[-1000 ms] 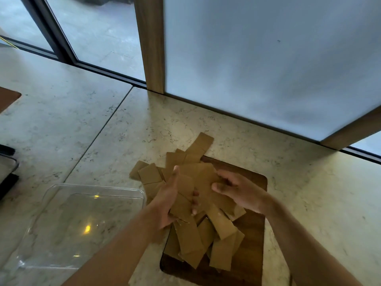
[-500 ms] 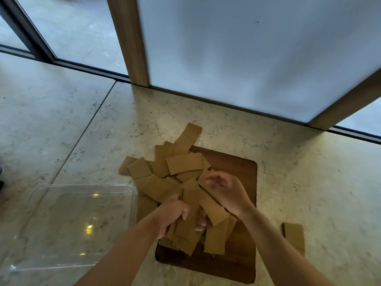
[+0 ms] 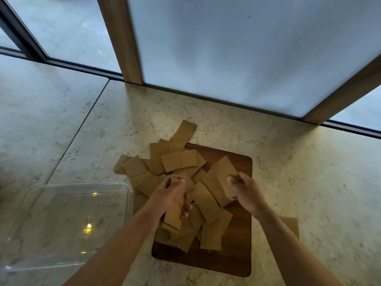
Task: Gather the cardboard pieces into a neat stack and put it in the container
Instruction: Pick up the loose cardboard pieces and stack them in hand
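Several brown cardboard pieces (image 3: 181,162) lie in a loose, overlapping pile on a dark wooden board (image 3: 237,259) and spill onto the stone floor. My left hand (image 3: 171,195) grips a small bundle of cardboard pieces (image 3: 173,216), held upright over the pile. My right hand (image 3: 245,190) pinches the edge of a single cardboard piece (image 3: 222,172) at the pile's right side. The clear plastic container (image 3: 123,185) sits to the left of the board, with nothing in it.
One stray cardboard piece (image 3: 290,223) lies on the floor right of the board, partly behind my right forearm. A frosted glass panel (image 3: 247,58) with wooden frame posts (image 3: 121,38) stands close behind the pile. Stone floor tiles (image 3: 51,110) stretch to the left.
My two hands have drawn apart. The right hand moved right and took hold of one piece; the left hand still holds its bundle. The camera view shifted slightly.
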